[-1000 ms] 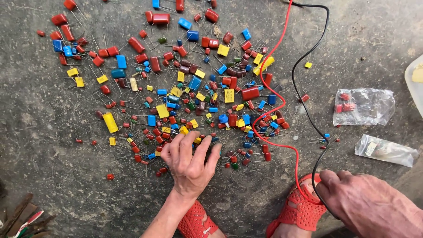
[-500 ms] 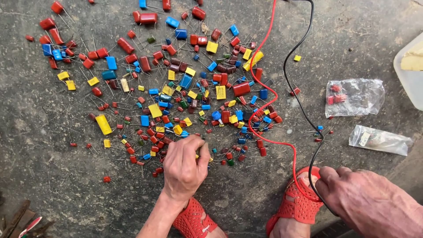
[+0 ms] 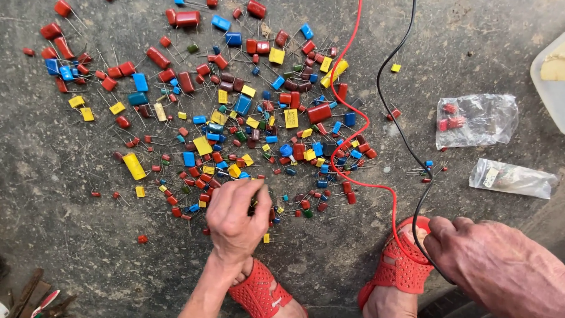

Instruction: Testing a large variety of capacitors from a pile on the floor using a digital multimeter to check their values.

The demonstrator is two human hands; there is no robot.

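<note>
Where the concrete floor (image 3: 70, 253) runs off at far left, a few rusty tools (image 3: 35, 297) poke in at the bottom corner; above them the scatter of small capacitors (image 3: 235, 118) starts, red, blue & yellow boxes w/ thin wire legs, spread wide over the floor. One long yellow capacitor (image 3: 133, 166) lies at the left edge of the heap, tilted, apart from its neighbours. Left hand (image 3: 235, 218) sits at the near edge of the heap, knuckles up, fingers curled in & pinched together at the tips on something small and dark; can't tell exactly which part it is. Under its wrist, a foot in a red sandal (image 3: 262, 291). Further right a red wire (image 3: 347, 88) comes down from the top, loops through the heap & runs on to the second red sandal (image 3: 397, 268). Black wire (image 3: 391, 118) runs beside it, crossing it near the sandal. Right hand (image 3: 488, 265) is closed round the black wire, just right of that sandal, touching it. Above the hand, well clear of the heap, two clear plastic bags: upper bag (image 3: 477, 121) w/ a few red parts inside, lower bag (image 3: 513, 178) flatter. White tray (image 3: 550, 82) cut off at the right edge.
</note>
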